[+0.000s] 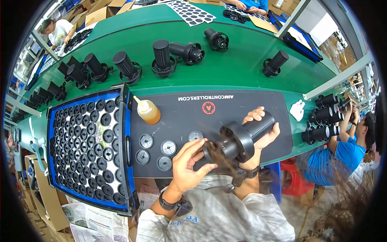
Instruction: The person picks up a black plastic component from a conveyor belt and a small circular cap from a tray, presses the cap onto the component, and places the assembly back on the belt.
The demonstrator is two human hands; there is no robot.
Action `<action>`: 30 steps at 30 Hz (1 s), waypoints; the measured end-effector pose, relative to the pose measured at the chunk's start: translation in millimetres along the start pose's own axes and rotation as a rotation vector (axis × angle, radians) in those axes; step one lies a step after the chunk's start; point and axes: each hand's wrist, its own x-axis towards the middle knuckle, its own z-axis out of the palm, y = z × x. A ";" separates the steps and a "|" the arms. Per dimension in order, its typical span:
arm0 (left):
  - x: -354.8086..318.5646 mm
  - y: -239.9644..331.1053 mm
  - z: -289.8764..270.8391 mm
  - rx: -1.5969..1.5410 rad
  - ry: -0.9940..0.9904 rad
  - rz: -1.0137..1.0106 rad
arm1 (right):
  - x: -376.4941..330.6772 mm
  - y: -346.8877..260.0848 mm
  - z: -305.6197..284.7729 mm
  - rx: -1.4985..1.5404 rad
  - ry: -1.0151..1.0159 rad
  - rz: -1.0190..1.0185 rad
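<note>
Above the near edge of a dark grey mat (258, 103), I hold a black cylindrical housing (238, 141) tilted. It has a perforated barrel and a wide ring collar. My right hand (264, 139) is wrapped round the barrel. My left hand (189, 163) pinches a round black disc (208, 152) at the housing's other end; whether the disc is seated there I cannot tell. Loose strands of hair blur part of that end. Several black discs with spoked centres, one being this disc (168, 147), lie on the mat left of my hands.
A squeeze bottle of amber liquid (148, 111) stands on the mat beside a blue-lined tray (128, 149) of black discs. Several similar housings (162, 56) stand along the green bench (238, 72). More housings (320, 134) sit at right near a crumpled white tissue (297, 110). Co-workers sit around.
</note>
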 end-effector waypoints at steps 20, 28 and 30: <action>-5.5 0.3 -5.9 0.076 0.101 0.024 | -7.3 16.1 23.4 -0.241 0.137 -0.073; -7.3 3.3 -4.5 0.084 0.060 0.024 | -7.7 -0.7 2.7 -0.162 0.198 -0.049; -8.1 3.1 -3.4 0.108 0.062 0.015 | -6.8 -3.9 -0.3 -0.070 0.169 -0.068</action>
